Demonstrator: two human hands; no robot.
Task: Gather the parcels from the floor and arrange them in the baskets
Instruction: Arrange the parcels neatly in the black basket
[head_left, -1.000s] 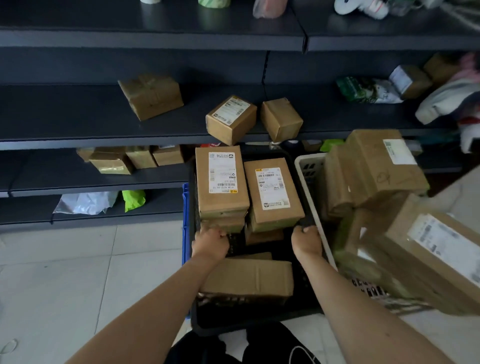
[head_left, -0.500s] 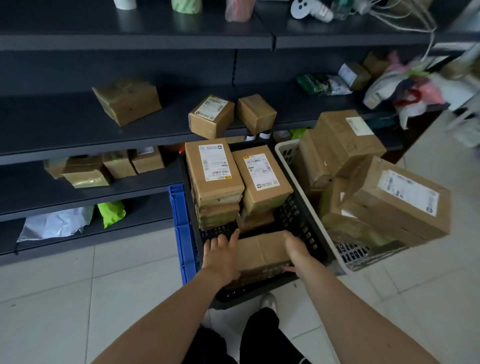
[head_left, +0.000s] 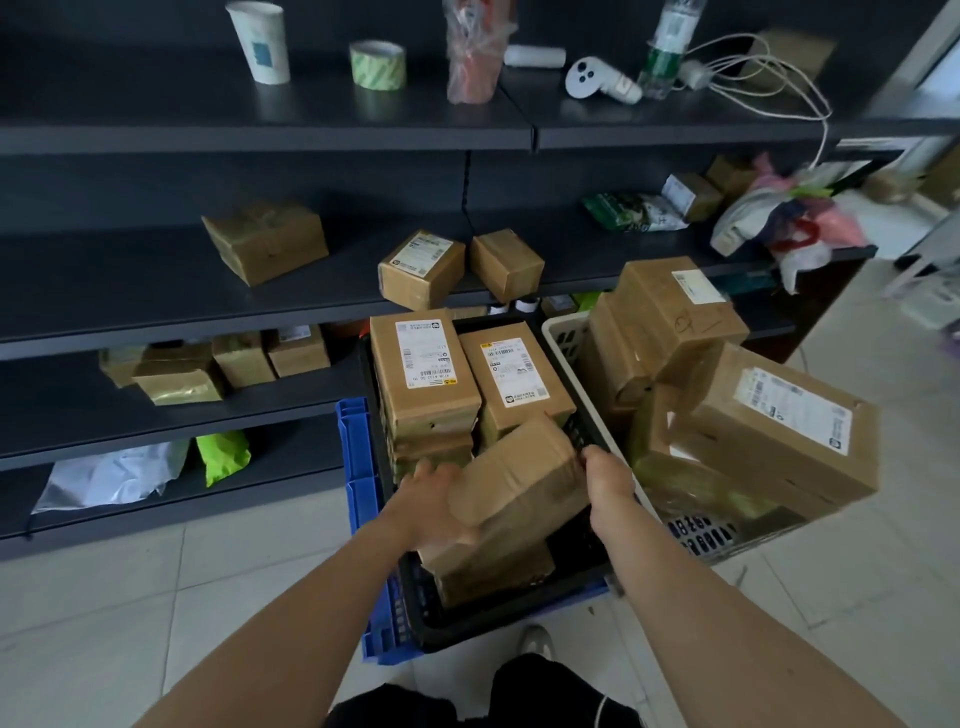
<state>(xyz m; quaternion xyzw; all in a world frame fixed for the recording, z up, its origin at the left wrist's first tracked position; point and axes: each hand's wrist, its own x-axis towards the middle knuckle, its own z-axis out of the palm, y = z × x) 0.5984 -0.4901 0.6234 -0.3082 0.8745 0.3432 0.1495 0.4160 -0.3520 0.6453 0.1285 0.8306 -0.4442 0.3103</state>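
Cardboard parcel (head_left: 519, 478) sits tilted between my hands over the near end of the black basket (head_left: 467, 636), my left hand (head_left: 434, 501) wrapped under its low corner and my right hand (head_left: 608, 486) clamped on its high edge near the right rim. Tilted like this, it could slip off my left palm and wedge crooked on the box beneath (head_left: 493, 574), or shove the labelled stacks (head_left: 421, 379) at the far end if I push too hard

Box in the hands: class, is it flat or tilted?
Tilted: the box has its far end higher; left hand and right hand hold it over the black basket.
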